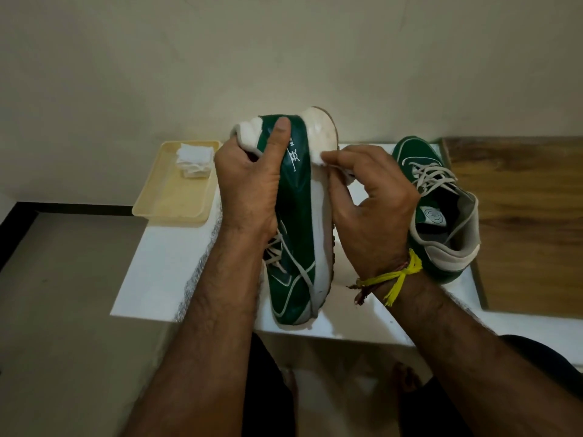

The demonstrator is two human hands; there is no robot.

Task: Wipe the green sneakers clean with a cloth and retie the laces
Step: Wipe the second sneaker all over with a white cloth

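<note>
The left hand [249,187] grips one green sneaker [295,216] near its heel end, thumb laid flat along the green side and the other fingers curled round behind, so the shoe stands on edge between the two hands with its toe end towards the person and resting near the front of the white table [164,257]; its pale sole faces right, towards the right hand [372,209]; that hand pinches a small white cloth [331,164] between thumb and forefinger and presses it against the sole's upper edge, the remaining fingers curled beneath; a yellow thread [400,279] is tied round the right wrist; the second green sneaker [441,209] sits upright on the table just to the right of the right hand, its laces crossed but loose; to the left, well apart from both hands, a cream tray [170,197] holds a stack of folded white cloths [194,164]; a wooden surface [520,222] lies beyond the table's right edge.
</note>
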